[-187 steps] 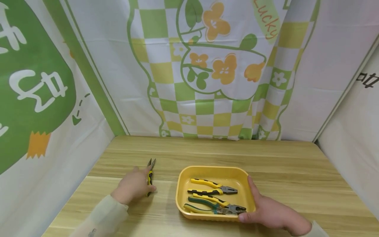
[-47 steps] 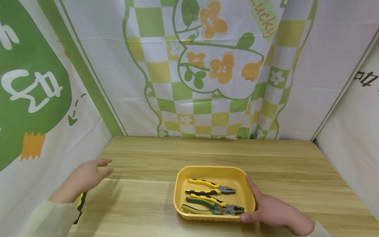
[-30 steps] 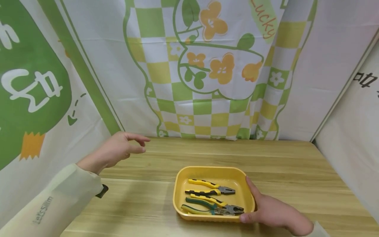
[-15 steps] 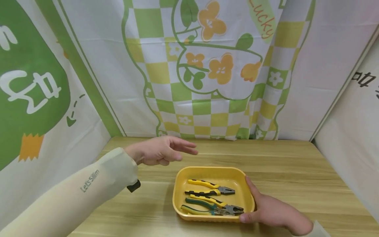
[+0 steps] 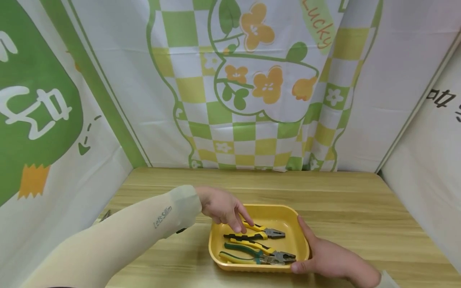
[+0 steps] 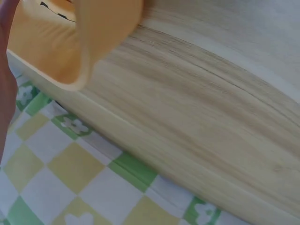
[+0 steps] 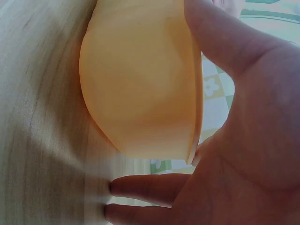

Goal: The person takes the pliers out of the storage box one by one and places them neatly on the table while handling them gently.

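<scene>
My left hand [image 5: 223, 206] reaches over the yellow plastic box [image 5: 277, 207], its extended fingers at the handles of the upper yellow-and-black combination pliers [image 5: 275, 233]; whether they touch is unclear. Below these in the box lie a second yellow-and-black pair of pliers [image 5: 284, 256] and a pair with green-and-yellow handles [image 5: 240, 248], overlapping. With my right hand [image 5: 325, 256] I hold the box's right end, thumb at the near corner. In the right wrist view the thumb lies over the rim and two fingers [image 7: 145, 190] extend below toward the table.
The tip of the long-nose pliers [image 5: 106, 216] shows at the table's left, the rest hidden behind my left sleeve [image 5: 119, 240]. A printed curtain [image 5: 248, 136] hangs along the back edge of the wooden table [image 5: 353, 208], with cloth walls on both sides.
The long-nose pliers have shifted to the table's left side, let go there by my left hand. That hand has swung right, over the box. My right hand has kept its hold.
</scene>
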### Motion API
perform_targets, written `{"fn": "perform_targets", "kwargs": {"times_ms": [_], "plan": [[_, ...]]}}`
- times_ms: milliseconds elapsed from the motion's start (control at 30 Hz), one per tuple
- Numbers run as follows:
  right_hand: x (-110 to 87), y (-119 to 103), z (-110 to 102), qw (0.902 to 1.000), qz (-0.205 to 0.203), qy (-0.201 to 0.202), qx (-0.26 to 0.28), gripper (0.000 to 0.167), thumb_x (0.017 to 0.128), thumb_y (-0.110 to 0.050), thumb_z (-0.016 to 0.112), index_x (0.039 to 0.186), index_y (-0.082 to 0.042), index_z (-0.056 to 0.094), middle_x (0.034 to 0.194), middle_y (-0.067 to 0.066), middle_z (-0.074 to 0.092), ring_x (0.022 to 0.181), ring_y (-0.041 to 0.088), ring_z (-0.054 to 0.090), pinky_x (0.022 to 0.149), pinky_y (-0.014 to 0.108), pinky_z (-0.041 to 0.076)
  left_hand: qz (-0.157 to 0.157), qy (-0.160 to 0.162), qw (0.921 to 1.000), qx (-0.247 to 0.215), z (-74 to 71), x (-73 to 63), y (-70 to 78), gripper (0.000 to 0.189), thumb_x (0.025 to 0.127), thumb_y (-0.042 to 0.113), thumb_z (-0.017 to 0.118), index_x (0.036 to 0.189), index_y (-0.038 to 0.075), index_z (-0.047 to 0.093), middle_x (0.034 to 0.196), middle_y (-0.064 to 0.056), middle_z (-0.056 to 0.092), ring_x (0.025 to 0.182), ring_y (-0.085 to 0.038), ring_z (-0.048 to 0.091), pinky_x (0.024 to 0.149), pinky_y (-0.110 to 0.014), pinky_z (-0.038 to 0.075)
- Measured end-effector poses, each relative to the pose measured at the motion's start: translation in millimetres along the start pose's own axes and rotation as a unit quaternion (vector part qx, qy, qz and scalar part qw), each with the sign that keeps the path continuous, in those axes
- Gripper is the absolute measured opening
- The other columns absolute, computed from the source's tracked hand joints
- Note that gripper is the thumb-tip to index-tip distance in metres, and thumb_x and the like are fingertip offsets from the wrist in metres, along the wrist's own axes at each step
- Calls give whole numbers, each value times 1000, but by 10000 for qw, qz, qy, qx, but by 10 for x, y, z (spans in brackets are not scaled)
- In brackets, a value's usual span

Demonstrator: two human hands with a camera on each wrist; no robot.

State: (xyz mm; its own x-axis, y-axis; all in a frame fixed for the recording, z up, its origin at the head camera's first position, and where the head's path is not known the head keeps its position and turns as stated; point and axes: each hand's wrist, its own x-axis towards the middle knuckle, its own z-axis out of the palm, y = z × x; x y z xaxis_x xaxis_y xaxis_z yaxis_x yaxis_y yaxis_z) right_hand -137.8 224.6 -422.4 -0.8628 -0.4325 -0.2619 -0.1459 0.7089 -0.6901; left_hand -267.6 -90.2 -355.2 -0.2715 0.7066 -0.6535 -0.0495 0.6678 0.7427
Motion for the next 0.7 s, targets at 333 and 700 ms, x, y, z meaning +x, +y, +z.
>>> {"fn": "perform_targets", "kwargs": {"times_ms": [333,700], "plan": [[-10,-10,-8,10000,40,42,43,127,82,-45,81,156,1,-12,111,23,66,96,25,60,88,55,46,-524,139,9958,740,138,173,106,33,90,11,74,123,16,72,106,-4,73,46,-11,13,43,-25,16],[3,-3,6,9999,39,-42,97,126,83,-44,80,156,0,-13,110,19,67,96,25,59,88,53,46,-952,453,9836,1463,224,294,102,25,89,12,76,112,21,76,103,1,70,45,-11,13,43,-25,19]]}}
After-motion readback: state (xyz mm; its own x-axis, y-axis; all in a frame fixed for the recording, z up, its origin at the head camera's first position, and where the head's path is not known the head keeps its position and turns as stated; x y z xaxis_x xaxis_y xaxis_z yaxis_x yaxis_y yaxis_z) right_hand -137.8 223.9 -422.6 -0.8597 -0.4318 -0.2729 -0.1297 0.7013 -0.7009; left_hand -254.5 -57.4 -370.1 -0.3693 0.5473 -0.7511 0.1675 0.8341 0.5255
